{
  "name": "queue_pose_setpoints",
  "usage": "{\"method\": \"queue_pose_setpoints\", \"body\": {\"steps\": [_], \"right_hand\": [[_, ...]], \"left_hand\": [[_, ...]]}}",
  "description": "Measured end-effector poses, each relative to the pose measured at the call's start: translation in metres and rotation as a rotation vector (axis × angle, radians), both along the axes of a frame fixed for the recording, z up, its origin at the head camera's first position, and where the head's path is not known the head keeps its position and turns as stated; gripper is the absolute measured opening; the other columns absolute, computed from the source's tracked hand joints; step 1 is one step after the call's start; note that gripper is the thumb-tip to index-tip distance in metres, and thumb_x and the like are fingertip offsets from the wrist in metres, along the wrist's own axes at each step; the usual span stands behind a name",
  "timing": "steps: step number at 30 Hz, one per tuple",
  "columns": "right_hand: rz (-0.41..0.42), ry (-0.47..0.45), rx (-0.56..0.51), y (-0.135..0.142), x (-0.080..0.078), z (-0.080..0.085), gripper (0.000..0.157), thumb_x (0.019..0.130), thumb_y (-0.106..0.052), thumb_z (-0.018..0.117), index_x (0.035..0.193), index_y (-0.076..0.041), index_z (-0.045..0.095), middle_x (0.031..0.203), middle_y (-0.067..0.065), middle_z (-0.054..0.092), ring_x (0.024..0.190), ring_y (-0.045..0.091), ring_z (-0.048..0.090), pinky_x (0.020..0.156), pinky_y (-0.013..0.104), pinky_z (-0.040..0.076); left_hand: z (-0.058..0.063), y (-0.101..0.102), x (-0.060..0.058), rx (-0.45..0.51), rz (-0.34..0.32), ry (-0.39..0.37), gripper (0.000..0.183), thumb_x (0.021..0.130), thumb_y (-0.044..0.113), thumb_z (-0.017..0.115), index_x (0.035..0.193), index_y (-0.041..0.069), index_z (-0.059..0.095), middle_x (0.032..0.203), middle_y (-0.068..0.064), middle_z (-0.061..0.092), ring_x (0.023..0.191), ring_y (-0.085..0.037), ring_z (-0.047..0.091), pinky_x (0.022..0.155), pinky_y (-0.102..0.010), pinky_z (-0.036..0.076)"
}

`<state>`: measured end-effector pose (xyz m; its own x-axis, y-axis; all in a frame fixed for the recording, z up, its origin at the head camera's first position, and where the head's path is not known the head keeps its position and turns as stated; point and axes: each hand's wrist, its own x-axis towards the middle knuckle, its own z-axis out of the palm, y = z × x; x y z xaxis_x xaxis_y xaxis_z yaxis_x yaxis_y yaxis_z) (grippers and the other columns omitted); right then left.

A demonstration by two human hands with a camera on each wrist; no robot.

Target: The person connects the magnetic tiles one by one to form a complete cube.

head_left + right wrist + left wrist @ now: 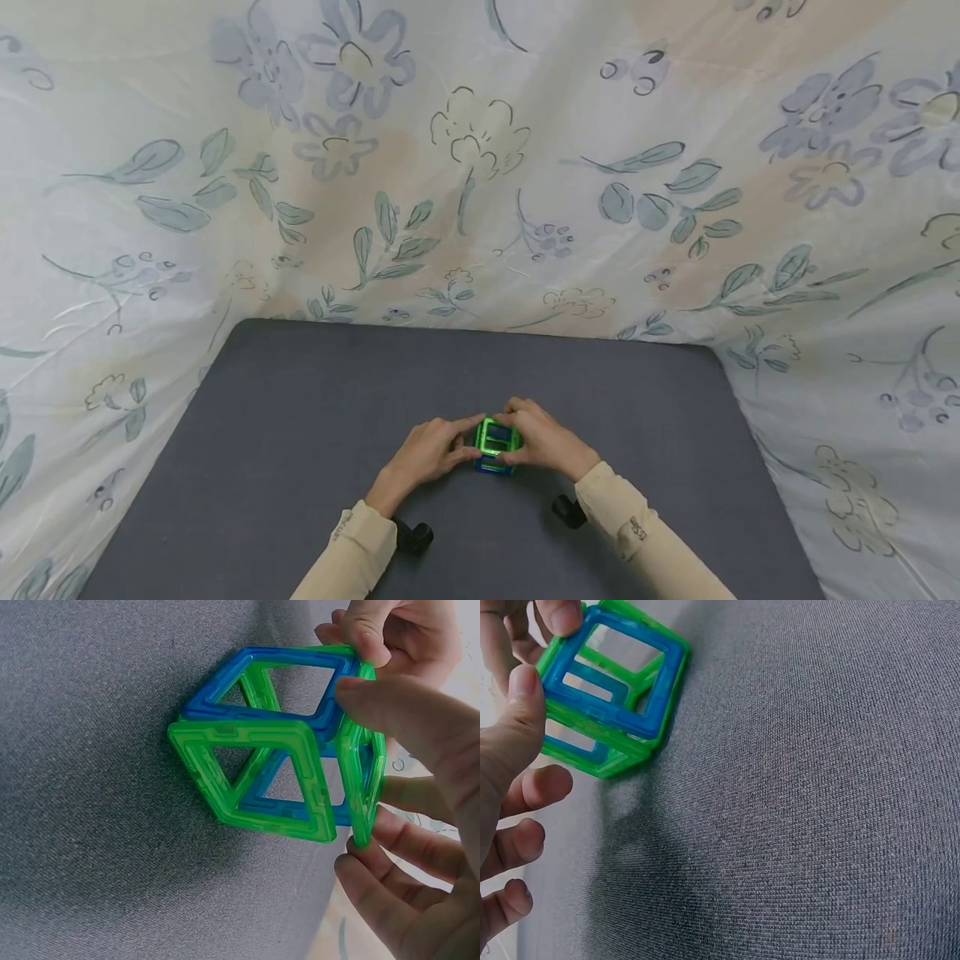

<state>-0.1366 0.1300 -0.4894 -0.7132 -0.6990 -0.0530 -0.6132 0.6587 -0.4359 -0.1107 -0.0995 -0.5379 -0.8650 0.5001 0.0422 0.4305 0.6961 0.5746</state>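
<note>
A hollow cube of green and blue magnetic tiles point(492, 450) stands on the dark table between both hands. My left hand point(431, 450) pinches the cube's upper edge from the left with thumb and index finger; its other fingers hang loosely, as the left wrist view shows. From the right, my right hand point(551, 442) grips the top green tile point(352, 787), thumb at the blue side tile point(259, 714) and fingertips along the far edge. In the right wrist view a narrow gap shows between that top tile and the green side tile point(240, 735).
The dark grey table point(315, 392) is bordered by a floral cloth point(480, 250) at the back and both sides. Black wrist-worn devices point(415, 538) show below each sleeve, close above the tabletop.
</note>
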Motion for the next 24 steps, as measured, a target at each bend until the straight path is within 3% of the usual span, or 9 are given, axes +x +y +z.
{"method": "queue_pose_setpoints", "body": {"steps": [12, 18, 22, 24], "right_hand": [[-0.017, 0.013, 0.037, -0.004, -0.004, -0.001, 0.055, 0.083, -0.024, 0.086, 0.128, 0.002, 0.069, 0.113, 0.011, 0.064, 0.095, 0.019, 0.054, 0.082, 0.036, 0.053], [-0.048, -0.009, -0.004, 0.002, 0.001, -0.004, 0.058, 0.086, -0.027, 0.084, 0.134, 0.0, 0.066, 0.119, 0.01, 0.063, 0.102, 0.021, 0.057, 0.086, 0.04, 0.054], [-0.118, 0.01, -0.112, 0.02, 0.002, -0.006, 0.047, 0.09, -0.027, 0.08, 0.129, -0.002, 0.07, 0.119, 0.011, 0.066, 0.107, 0.026, 0.063, 0.09, 0.045, 0.056], [-0.204, 0.062, -0.17, 0.036, 0.0, -0.009, 0.033, 0.092, -0.022, 0.078, 0.119, -0.003, 0.075, 0.112, 0.01, 0.069, 0.104, 0.028, 0.067, 0.088, 0.047, 0.056]], "left_hand": [[-0.001, 0.001, -0.005, 0.001, 0.011, 0.045, 0.055, 0.093, 0.041, 0.07, 0.142, 0.017, 0.061, 0.067, 0.012, 0.058, 0.052, 0.003, 0.04, 0.05, -0.018, 0.036], [-0.003, 0.0, -0.004, -0.004, 0.009, 0.057, 0.055, 0.094, 0.04, 0.071, 0.144, 0.017, 0.06, 0.064, 0.012, 0.058, 0.05, 0.003, 0.039, 0.05, -0.018, 0.035], [-0.003, -0.011, -0.002, 0.023, 0.058, 0.079, 0.049, 0.096, 0.038, 0.07, 0.14, 0.017, 0.063, 0.065, 0.013, 0.057, 0.05, 0.004, 0.039, 0.051, -0.019, 0.036], [-0.004, -0.023, -0.002, 0.041, 0.119, 0.158, 0.036, 0.097, 0.032, 0.072, 0.129, 0.016, 0.07, 0.068, 0.013, 0.058, 0.053, 0.005, 0.041, 0.054, -0.018, 0.037]]}}
